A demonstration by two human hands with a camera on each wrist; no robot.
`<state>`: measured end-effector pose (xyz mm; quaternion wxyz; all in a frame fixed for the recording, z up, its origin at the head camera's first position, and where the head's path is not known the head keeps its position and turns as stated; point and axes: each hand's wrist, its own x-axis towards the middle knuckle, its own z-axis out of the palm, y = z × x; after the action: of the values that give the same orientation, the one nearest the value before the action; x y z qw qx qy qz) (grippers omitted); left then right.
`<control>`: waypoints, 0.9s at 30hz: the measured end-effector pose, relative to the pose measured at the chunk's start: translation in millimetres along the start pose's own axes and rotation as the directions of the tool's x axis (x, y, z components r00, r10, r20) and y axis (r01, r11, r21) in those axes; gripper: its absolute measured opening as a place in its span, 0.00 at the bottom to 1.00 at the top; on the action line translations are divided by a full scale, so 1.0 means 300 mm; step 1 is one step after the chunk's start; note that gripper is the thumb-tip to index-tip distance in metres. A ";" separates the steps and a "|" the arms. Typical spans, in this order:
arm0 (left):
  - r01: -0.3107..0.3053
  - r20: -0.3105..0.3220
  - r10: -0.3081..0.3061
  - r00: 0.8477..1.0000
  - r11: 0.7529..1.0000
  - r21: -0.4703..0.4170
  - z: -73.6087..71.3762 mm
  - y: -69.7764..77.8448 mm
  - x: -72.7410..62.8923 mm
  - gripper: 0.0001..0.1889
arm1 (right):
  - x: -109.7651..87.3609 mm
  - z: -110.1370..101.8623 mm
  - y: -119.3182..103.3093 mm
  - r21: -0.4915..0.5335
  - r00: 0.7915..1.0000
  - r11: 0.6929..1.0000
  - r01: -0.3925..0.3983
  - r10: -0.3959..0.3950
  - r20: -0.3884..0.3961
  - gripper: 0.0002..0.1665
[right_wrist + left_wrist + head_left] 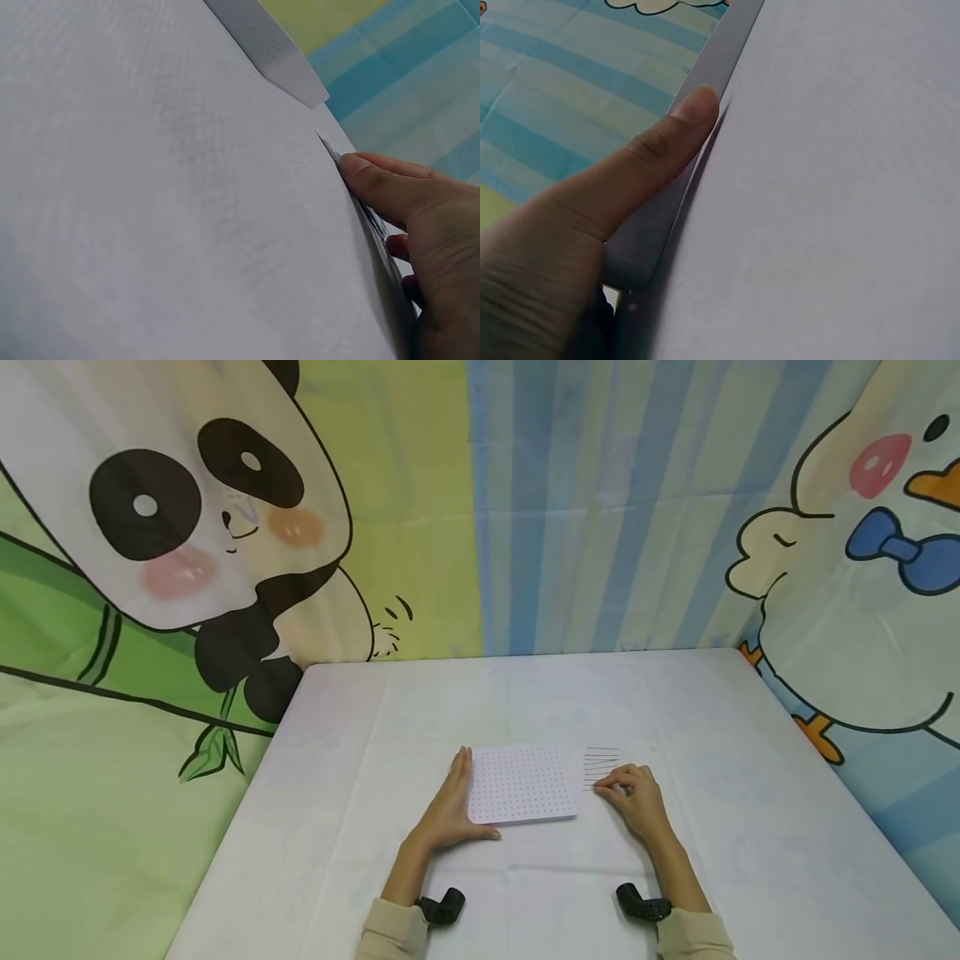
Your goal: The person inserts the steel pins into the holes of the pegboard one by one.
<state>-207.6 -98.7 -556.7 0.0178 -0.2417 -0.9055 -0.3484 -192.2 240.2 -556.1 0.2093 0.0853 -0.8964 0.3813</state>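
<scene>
A white square board (521,783) dotted with rows of small holes lies on the table. My left hand (450,810) rests against its near left corner, straight fingers along the left side and thumb along the front edge. In the left wrist view the thumb (649,154) touches the board's side wall (641,247). Several thin dark needles (600,758) lie in a row right of the board. Over the nearest of them, my right hand (637,797) pinches a thin needle between thumb and forefinger. The right wrist view shows the fingertips low at the needles (328,148).
A white cloth covers the table (750,827). Behind it hangs a printed curtain (420,510) with a panda and a white duck. Black wrist cameras sit on the left wrist (444,907) and the right wrist (642,904).
</scene>
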 end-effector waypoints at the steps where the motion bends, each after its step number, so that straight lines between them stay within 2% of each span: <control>1: 0.002 0.001 -0.002 1.000 1.000 0.003 0.000 -0.002 0.001 0.77 | 0.001 0.002 0.001 -0.009 1.000 1.000 0.004 -0.004 -0.001 0.05; 14: 0.043 0.017 -0.043 0.999 0.999 -0.032 -0.007 -0.010 0.011 0.75 | 0.008 0.015 0.009 -0.024 0.998 0.998 0.056 -0.057 -0.023 0.06; 21: 0.021 0.003 -0.021 1.000 1.000 -0.021 -0.008 -0.008 0.012 0.74 | 0.008 0.014 0.011 -0.022 0.999 0.999 0.038 -0.039 -0.014 0.03; 24: 0.022 0.010 -0.022 1.000 1.000 -0.019 -0.006 -0.009 0.010 0.74 | 0.007 0.007 -0.002 -0.017 0.999 1.000 0.021 -0.022 -0.044 0.03; 27: 0.027 0.015 -0.026 1.000 0.999 -0.020 -0.004 -0.009 0.007 0.74 | 0.007 0.001 -0.026 0.033 0.994 0.999 -0.010 0.013 -0.107 0.04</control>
<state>-210.8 -100.5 -556.9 0.0043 -0.2323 -0.9051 -0.3560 -191.7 234.6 -550.4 0.2534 0.0629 -0.8781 0.4009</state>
